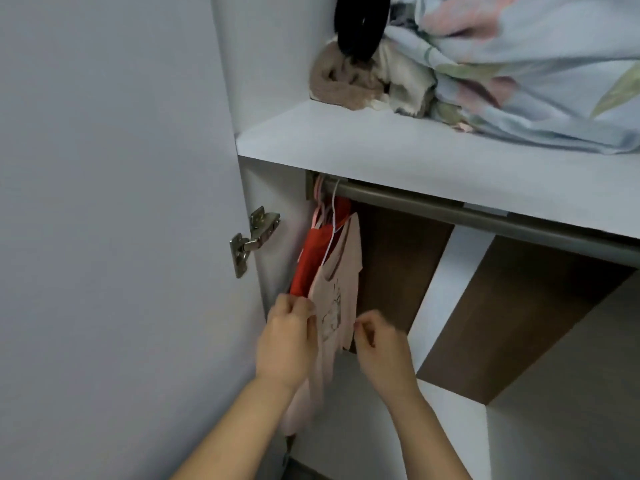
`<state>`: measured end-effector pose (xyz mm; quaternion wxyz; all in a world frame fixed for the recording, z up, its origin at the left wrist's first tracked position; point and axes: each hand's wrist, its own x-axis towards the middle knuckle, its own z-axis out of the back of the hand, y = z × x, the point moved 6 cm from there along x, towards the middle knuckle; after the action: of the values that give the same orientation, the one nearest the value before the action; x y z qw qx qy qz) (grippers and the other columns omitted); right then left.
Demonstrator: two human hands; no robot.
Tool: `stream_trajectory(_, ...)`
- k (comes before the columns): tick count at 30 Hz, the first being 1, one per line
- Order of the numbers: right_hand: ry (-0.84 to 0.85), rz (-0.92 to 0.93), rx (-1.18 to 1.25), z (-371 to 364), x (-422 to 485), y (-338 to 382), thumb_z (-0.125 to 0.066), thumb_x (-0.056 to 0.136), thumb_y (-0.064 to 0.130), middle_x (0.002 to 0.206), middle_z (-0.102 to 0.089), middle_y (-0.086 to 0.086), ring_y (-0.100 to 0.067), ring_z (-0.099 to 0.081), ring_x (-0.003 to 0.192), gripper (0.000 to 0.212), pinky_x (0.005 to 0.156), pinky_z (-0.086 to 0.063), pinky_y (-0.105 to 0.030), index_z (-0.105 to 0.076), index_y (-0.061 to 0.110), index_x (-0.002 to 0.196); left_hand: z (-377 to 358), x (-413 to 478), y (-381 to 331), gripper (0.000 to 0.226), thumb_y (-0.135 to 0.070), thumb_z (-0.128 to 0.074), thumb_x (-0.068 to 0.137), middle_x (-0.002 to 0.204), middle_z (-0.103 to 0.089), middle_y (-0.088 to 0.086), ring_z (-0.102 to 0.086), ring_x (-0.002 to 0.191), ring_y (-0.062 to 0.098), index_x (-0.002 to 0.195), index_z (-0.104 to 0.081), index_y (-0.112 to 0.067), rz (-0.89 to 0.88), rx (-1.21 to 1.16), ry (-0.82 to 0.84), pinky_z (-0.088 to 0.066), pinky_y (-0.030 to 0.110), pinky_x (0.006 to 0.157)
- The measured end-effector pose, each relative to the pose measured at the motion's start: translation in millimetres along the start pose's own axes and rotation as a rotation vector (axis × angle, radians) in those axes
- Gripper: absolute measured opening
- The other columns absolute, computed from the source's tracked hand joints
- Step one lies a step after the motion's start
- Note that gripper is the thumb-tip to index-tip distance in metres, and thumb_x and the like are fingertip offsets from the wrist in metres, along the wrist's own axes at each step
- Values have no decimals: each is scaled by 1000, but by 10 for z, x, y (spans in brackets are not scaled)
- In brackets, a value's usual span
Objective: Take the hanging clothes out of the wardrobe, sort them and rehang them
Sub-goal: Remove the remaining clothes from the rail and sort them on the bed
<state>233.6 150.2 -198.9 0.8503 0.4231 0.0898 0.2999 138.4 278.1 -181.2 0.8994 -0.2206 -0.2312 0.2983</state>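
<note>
I face an open white wardrobe [273,188], its door [104,202] swung out on my left. The fingers [304,308] of my left hand [287,341] are curled and pinch the left edge of the pink shirt [341,271] low down. The fingers [367,323] of my right hand [377,344] are curled onto its right hem, though blur hides the exact grip. The shirt hangs between my hands, its lower part dropping behind my left wrist. Just behind it, touching, is a red garment [311,258]. Both hang on thin hangers [334,223] at the far left end of the rail [450,209], beside the wardrobe's side wall. A hinge [254,239] sits further left. Above the rail, the shelf [381,147] carries a brown towel [343,84] and flowered bedding [519,81].
</note>
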Motion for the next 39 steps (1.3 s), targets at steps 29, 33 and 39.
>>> stream_trajectory(29, 133, -100, 732, -202, 1445, 347, -47, 86, 21, 119, -65, -16, -33, -61, 114, 35, 102, -45, -51, -62, 15, 117, 1, 898, -457, 25, -24, -43, 101, 73, -59, 9, -52, 67, 21, 88, -50, -4, 244, -471, -209, -40, 36, 68)
stream_trajectory(33, 129, -50, 743, -175, 1219, 409, -44, 96, 1, 105, -70, -16, -32, -66, 102, 25, 97, -50, -49, -64, 9, 107, 107, 675, -437, 25, -24, -44, 101, 77, -62, 13, -53, 70, 19, 89, -51, -2, 248, -535, -198, -41, 32, 68)
stream_trajectory(39, 108, -79, 741, -245, 735, 411, -45, 96, 3, 101, -72, -8, -26, -68, 98, 26, 95, -51, -48, -66, 16, 105, 221, 263, -369, 22, -25, -46, 100, 70, -58, -2, -50, 62, 3, 87, -52, -8, 237, -581, -142, -40, 21, 62)
